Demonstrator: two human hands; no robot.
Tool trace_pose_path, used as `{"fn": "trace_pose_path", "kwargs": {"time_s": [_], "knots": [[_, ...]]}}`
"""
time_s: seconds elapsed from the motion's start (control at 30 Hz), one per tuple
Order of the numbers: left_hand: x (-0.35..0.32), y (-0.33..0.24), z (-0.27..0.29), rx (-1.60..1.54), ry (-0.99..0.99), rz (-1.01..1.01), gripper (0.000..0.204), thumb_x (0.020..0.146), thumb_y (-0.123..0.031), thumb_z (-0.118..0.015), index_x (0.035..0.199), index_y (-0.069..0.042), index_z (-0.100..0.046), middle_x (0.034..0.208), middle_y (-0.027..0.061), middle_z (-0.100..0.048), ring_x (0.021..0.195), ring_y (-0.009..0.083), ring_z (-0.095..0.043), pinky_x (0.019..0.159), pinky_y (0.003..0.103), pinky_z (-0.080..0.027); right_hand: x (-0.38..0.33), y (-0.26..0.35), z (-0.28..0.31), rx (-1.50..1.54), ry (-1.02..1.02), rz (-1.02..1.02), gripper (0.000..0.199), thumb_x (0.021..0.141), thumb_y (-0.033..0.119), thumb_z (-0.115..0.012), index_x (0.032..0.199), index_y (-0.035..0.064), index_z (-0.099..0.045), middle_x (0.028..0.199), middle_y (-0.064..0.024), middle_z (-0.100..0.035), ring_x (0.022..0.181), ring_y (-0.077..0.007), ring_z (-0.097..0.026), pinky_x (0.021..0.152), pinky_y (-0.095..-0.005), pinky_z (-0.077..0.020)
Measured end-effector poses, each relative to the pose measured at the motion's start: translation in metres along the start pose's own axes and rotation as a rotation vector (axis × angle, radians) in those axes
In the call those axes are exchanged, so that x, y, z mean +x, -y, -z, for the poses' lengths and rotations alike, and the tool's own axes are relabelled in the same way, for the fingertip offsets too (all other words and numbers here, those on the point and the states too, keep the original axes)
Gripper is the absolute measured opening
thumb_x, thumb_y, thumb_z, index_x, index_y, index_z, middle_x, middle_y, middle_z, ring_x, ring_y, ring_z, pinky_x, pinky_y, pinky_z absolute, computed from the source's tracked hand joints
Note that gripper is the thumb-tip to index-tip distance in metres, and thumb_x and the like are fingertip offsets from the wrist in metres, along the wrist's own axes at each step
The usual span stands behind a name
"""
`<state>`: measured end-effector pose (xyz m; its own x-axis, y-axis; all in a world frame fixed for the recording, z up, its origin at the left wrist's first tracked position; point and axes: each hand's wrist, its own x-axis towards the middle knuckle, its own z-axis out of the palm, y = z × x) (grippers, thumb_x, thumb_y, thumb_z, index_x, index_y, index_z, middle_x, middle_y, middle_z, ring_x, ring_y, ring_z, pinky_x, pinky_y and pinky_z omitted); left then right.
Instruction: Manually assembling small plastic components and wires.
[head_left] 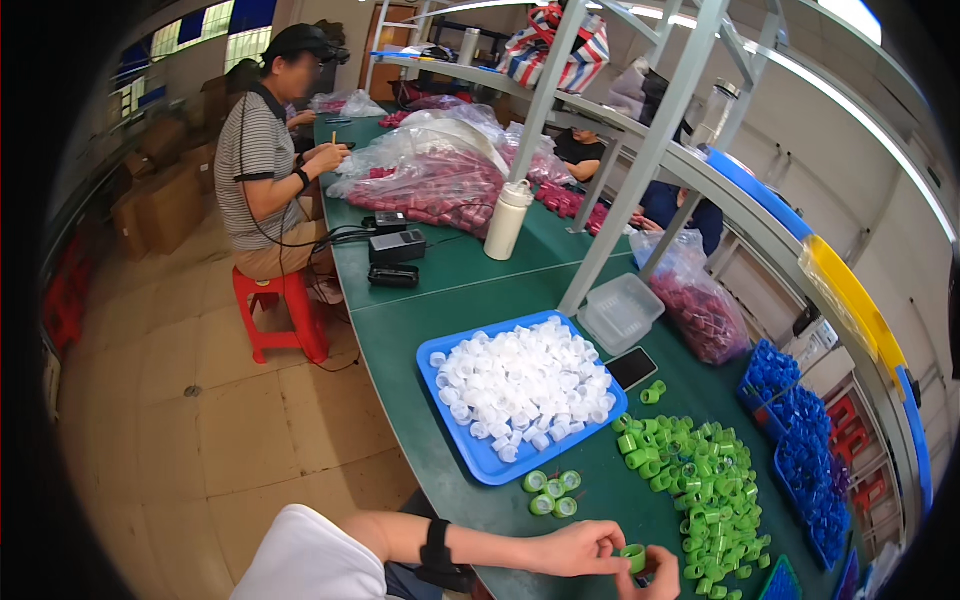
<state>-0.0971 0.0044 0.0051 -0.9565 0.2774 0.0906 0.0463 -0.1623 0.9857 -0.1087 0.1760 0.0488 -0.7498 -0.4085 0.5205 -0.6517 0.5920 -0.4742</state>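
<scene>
My left hand point(580, 548) and my right hand point(652, 578) meet at the bottom edge, both pinching one green cap point(633, 557) between the fingertips. A black band sits on my left wrist. Just above my left hand lie three green caps with white inserts point(551, 492) on the green table point(440, 310). A heap of loose green caps point(700, 480) spreads to the right of my hands. A blue tray point(478, 455) heaped with small white inserts point(525, 385) stands beyond them.
A black phone point(631, 368) and a clear plastic tub point(620, 312) lie behind the tray. Blue caps point(800, 440) fill trays at the right. Bags of red caps point(430, 185), a white bottle point(507, 220) and a metal frame post point(640, 170) stand farther back. A person in a striped shirt point(255, 160) sits on a red stool point(280, 315).
</scene>
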Motion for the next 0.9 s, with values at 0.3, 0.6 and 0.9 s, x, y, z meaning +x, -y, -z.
{"fn": "trace_pose_path", "kwargs": {"time_s": [0.3,0.6,0.9], "knots": [[0.032,0.031,-0.017,-0.167,0.007,0.060,0.013,0.089,-0.012,-0.061,0.087,0.001,-0.059,0.068,0.0020,-0.059,0.051,0.0048,-0.050,0.041,0.021,-0.037,-0.036,-0.012,-0.006,-0.136,-0.039,-0.036,0.042,0.074,0.013,-0.076,0.107,-0.0012,-0.055,0.095,-0.0197,-0.058,0.084,-0.0363,-0.057,0.074,-0.0392,-0.0468],[0.033,0.037,-0.003,-0.088,-0.008,0.013,0.008,0.085,-0.007,-0.064,0.081,0.000,-0.066,0.066,0.0029,-0.063,0.055,0.0056,-0.058,0.048,0.020,-0.046,-0.027,-0.034,-0.039,0.689,0.106,-0.441,0.046,0.074,0.002,-0.073,0.115,-0.0020,-0.052,0.102,-0.0107,-0.062,0.091,-0.0164,-0.062,0.082,-0.0282,-0.0498],[0.037,0.036,0.011,-0.287,0.004,0.152,0.010,0.085,-0.003,-0.064,0.089,0.006,-0.067,0.077,0.0121,-0.067,0.064,0.0133,-0.064,0.058,0.025,-0.056,-0.037,-0.062,-0.043,0.939,0.149,-0.524,0.013,0.081,-0.001,-0.063,0.091,-0.0029,-0.055,0.092,-0.0079,-0.063,0.087,-0.0106,-0.060,0.078,-0.0255,-0.0494]]}}
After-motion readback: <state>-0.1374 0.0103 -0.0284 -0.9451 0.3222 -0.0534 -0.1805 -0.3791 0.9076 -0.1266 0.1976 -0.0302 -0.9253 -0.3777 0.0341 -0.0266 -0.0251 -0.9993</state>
